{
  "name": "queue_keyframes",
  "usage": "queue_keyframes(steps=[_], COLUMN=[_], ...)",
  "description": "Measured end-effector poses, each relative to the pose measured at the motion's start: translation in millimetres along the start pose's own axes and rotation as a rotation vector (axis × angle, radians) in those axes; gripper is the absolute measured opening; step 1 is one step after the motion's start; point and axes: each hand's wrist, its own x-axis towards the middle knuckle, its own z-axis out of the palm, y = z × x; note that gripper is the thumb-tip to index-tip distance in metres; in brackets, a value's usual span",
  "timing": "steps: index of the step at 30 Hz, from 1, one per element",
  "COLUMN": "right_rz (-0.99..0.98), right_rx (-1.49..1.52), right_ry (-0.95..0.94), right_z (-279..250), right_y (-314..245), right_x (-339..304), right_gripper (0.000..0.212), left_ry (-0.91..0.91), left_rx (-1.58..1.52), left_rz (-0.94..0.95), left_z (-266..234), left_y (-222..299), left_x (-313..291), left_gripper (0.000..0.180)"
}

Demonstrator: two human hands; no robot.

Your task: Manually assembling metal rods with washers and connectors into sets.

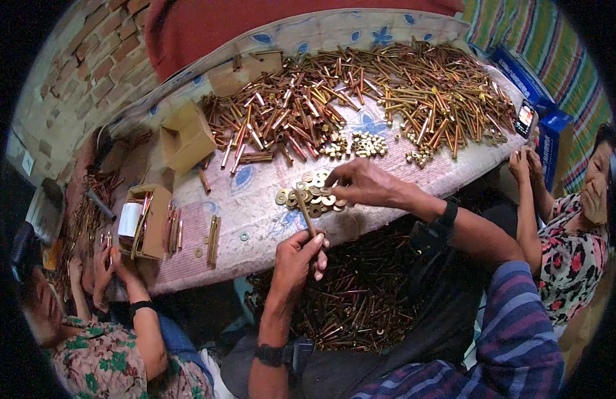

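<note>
My left hand (296,259) is closed around the lower end of a slim brass-coloured anchor bolt (304,211), held tilted with its far end up over the washers. Beneath that end lies a heap of flat yellow metal washers (316,208) on the cloth-covered table. My right hand (371,184) comes in from the right, its fingers bent and brought together at the heap's right side. Whatever its fingertips pinch, if anything, is too small to make out. Small nuts (369,144) sit in a cluster just beyond the washers.
Long bolts (288,100) are piled across the table's far side. At left stand an open cardboard box (186,137) and a smaller box (155,229) holding rods. More bolts (361,312) lie below the table edge. Two co-workers sit at left and right, their hands at the table.
</note>
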Motion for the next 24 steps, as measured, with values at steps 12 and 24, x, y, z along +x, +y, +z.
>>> queue_keyframes(steps=[12,24], right_rz=[0.138,0.116], right_rx=[-0.241,-0.105], right_ry=[0.305,0.356], right_z=[-4,13], right_y=[115,124], right_x=[3,18], right_gripper=[0.020,0.018], left_ry=[-0.034,0.026], left_rx=[0.057,0.030], left_rz=[0.168,0.234], left_z=[25,13], left_y=[-46,-48], left_x=[35,29], left_gripper=[0.022,0.022])
